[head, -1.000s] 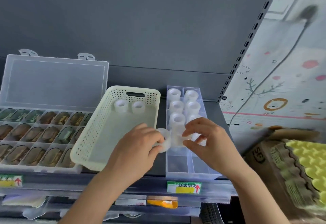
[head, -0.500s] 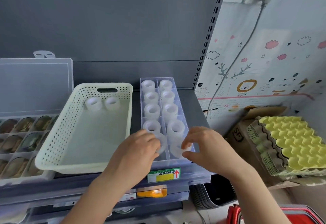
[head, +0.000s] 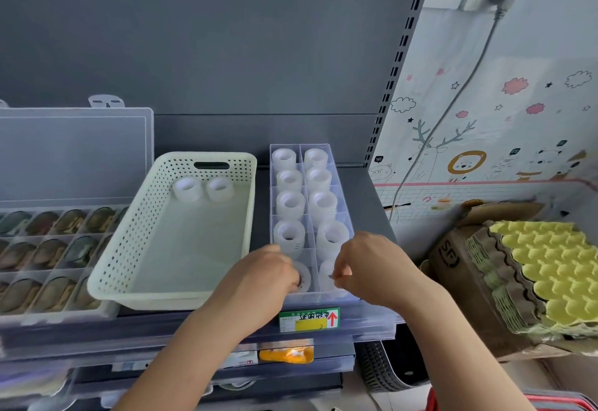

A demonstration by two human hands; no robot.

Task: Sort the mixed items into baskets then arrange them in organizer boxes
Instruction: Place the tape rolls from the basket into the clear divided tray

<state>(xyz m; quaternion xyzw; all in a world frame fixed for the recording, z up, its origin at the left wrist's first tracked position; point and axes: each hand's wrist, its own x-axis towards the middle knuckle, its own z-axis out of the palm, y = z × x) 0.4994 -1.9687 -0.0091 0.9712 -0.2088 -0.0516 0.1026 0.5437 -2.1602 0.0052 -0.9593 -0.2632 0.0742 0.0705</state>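
Head view has our left fingers (head: 291,276) curled round the left roll (head: 304,276), seating it in the nearest left cell of the box (head: 343,206). Our right fingers (head: 341,273) pinch the top of the right roll (head: 325,278) in the cell just beside it. Both rolls sit low in their cells, so we judge this to be the placing step, close to release.

Just beyond the fingers, eight more rolls (head: 289,205) fill the box in two rows running away from us. Left of the left fingers, just beside the box, stands the basket (head: 129,249). A last pair (head: 187,189) stands at its far end, well apart from the fingers.

Next we should let go of both rolls and check they stand level. Then we reach out over the basket for the pair. We see no free cell in the box for them.
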